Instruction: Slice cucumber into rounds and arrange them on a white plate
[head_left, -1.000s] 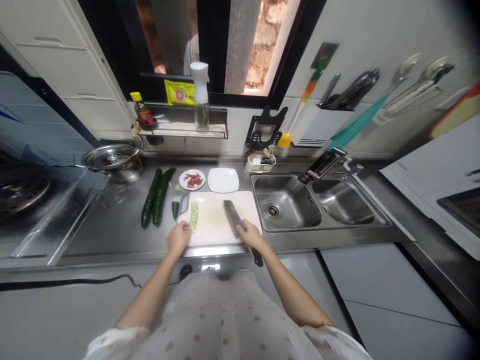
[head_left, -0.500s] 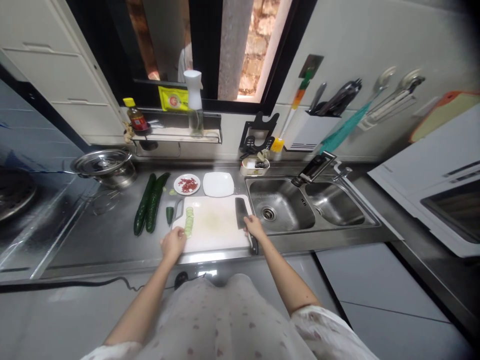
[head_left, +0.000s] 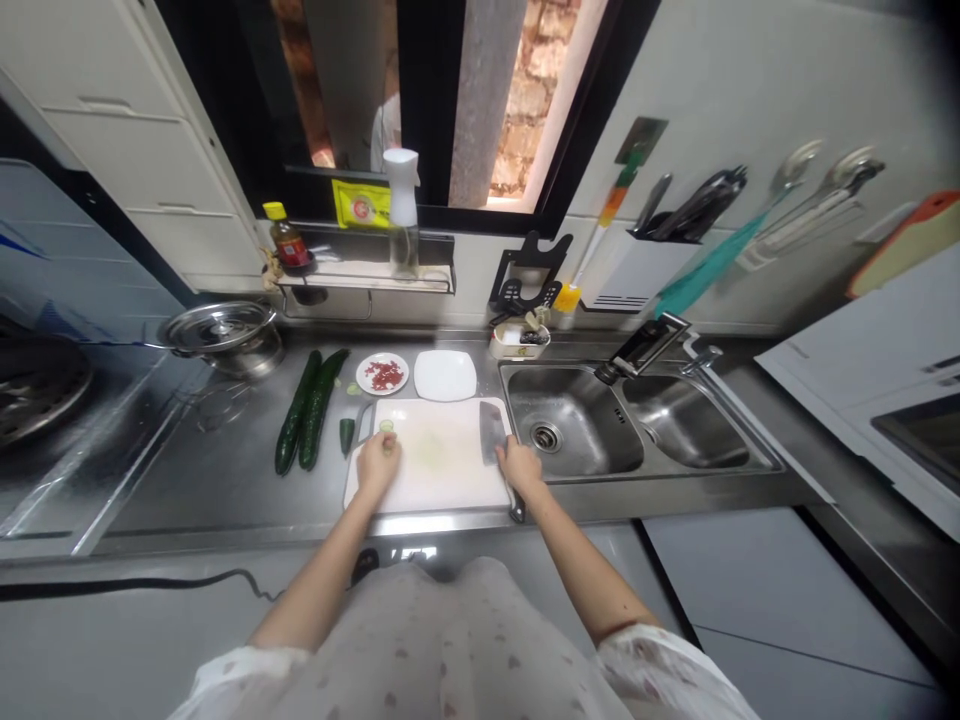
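A white cutting board (head_left: 442,470) lies on the steel counter in front of me. My left hand (head_left: 377,463) rests on its left part, fingers curled over the row of cucumber slices (head_left: 387,427), of which only the far end shows. My right hand (head_left: 519,467) grips the black handle of a cleaver (head_left: 493,432) whose blade lies flat on the board's right edge. Two whole cucumbers (head_left: 306,421) lie left of the board, with a cut cucumber end (head_left: 346,436) beside it.
Behind the board stand a small dish of chopped red chilli (head_left: 382,374) and an empty white plate (head_left: 445,375). A double sink (head_left: 630,425) is to the right, a lidded steel pot (head_left: 223,334) and stove to the left. Utensils hang on the wall.
My left hand has moved from the board's near left corner onto the cucumber slices. My right hand has carried the cleaver from mid-board to the right edge and laid it flat.
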